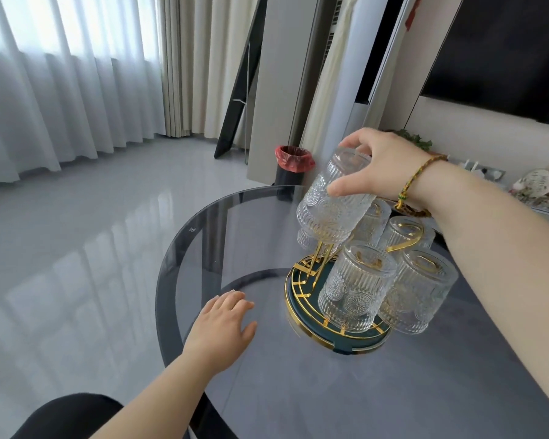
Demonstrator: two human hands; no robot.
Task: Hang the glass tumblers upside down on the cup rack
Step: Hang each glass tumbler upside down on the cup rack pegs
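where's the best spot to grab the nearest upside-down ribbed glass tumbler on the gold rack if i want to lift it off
Grip the nearest ribbed glass tumbler around its upper ribbed wall just under the closed base, coming from above and the near side. It hangs tilted, mouth down, over a prong of the gold cup rack, so it probably has to slide up along that tilt. Neighbouring tumblers crowd its right side.

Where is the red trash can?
In the head view, the trash can with its red bag stands on the floor beyond the round glass table, just left of the tumbler being held.

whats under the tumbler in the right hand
Under the held tumbler, gripped by the right hand, a gold prong of the rack rises toward its mouth. Part of another hung glass shows; the rest is covered.
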